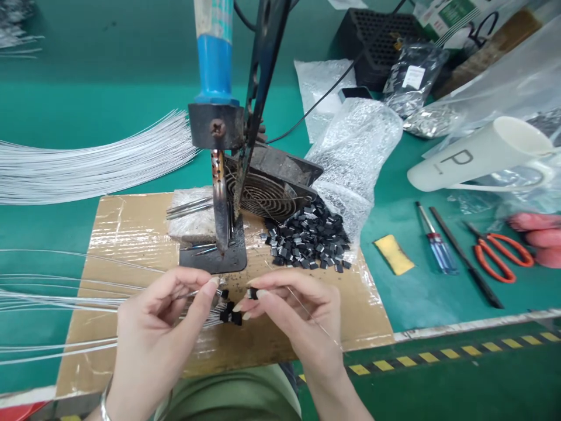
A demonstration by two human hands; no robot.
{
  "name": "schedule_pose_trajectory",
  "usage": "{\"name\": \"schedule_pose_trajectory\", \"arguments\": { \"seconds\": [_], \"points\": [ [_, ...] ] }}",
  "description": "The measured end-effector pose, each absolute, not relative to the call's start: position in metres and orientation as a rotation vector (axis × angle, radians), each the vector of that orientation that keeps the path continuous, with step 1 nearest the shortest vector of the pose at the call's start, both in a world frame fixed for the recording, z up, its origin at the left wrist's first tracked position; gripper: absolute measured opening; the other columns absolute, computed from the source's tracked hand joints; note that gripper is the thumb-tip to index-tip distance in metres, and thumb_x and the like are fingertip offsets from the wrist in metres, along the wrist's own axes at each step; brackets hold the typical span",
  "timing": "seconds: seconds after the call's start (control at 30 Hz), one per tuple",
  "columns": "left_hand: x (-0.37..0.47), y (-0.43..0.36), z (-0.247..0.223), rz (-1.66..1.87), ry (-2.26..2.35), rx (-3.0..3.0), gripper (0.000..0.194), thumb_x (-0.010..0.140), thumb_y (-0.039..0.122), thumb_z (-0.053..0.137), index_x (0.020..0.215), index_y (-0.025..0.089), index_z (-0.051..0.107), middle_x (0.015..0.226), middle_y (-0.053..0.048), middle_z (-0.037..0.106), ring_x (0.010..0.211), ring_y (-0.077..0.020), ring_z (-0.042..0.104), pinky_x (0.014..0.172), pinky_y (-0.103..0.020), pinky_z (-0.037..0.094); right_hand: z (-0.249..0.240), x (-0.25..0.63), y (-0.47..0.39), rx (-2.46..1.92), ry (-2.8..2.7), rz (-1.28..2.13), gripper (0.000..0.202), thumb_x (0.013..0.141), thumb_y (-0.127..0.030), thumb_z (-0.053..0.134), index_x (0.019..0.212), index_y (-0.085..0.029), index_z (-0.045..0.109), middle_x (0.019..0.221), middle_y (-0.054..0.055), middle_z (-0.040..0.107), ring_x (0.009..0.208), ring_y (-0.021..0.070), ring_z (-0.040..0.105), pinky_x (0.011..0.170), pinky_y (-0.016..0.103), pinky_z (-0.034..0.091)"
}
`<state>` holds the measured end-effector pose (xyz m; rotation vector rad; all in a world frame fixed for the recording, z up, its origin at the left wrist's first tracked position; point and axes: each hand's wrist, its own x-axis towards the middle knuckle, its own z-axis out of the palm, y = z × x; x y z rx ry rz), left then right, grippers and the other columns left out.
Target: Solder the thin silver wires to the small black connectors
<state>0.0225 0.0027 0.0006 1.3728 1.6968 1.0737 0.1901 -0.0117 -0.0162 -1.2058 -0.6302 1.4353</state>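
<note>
"So, what is in my left hand?"

"Your left hand [162,327] has thumb and index fingertips pressed together on a thin white wire. More white wires [87,302] trail in from your left and pass beneath that palm."

"And my right?"

"Your right hand [302,316] is clamped, thumb against finger, on a small black connector [252,293], just across from your left fingertips. A fine strand [312,317] slants over that hand toward the wrist."

"Where are the other connectors?"

"Between your hands, a few black connectors on wire ends [231,314] sit over the cardboard [350,316]. Beyond your right hand, a heap of loose black connectors [307,237] lies beside the fan [267,196] and against the bubble wrap [357,134]."

"What stands in front of me?"

"You have a soldering iron [218,169], tip down, over a dark plate [236,257]. Farther left, a thick wire bundle [100,161] rests on the green desk [407,304]."

"And off to my right?"

"You have a yellow sponge [393,255], then a screwdriver [442,252], then orange-handled pliers [482,241], with a white mug [477,153] behind them."
</note>
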Motion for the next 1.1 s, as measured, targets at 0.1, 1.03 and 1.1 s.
{"name": "schedule_pose_trajectory", "arguments": {
  "seconds": [0.1, 1.03, 1.1],
  "points": [
    [0.021, 0.003, 0.0, 1.031, 1.677, 1.357, 0.005, 0.079, 0.024, 0.079, 0.075, 0.025, 0.082, 0.066, 0.003, 0.08, 0.052, -0.0088, 0.071, 0.053, -0.008, 0.055, -0.019, 0.185, -0.009, -1.23, -0.626, 1.445, 0.009, 0.082, -0.027, 0.094, 0.085, -0.024, 0.086, 0.069, 0.0, 0.083, 0.062, 0.0166, 0.082, 0.061, 0.021, 0.067],
    [0.019, 0.003, 0.008, 0.956, 1.448, 1.228, 0.012, 0.081, 0.02, 0.08, 0.07, 0.026, 0.081, 0.075, 0.0, 0.083, 0.064, -0.0119, 0.079, 0.059, -0.008, 0.058, -0.035, 0.167, -0.01, -1.171, -0.731, 1.481, 0.018, 0.091, -0.038, 0.084, 0.085, -0.021, 0.084, 0.054, -0.005, 0.062, 0.038, 0.0077, 0.049, 0.036, 0.019, 0.044],
    [0.019, 0.003, 0.008, 0.948, 1.457, 1.233, 0.012, 0.081, 0.021, 0.08, 0.07, 0.025, 0.08, 0.075, 0.0, 0.083, 0.064, -0.0114, 0.078, 0.059, -0.007, 0.057, -0.033, 0.17, -0.011, -1.2, -0.83, 1.421, 0.018, 0.095, -0.038, 0.081, 0.087, -0.022, 0.084, 0.063, -0.003, 0.066, 0.042, 0.0075, 0.049, 0.041, 0.021, 0.046]
  ]
}}
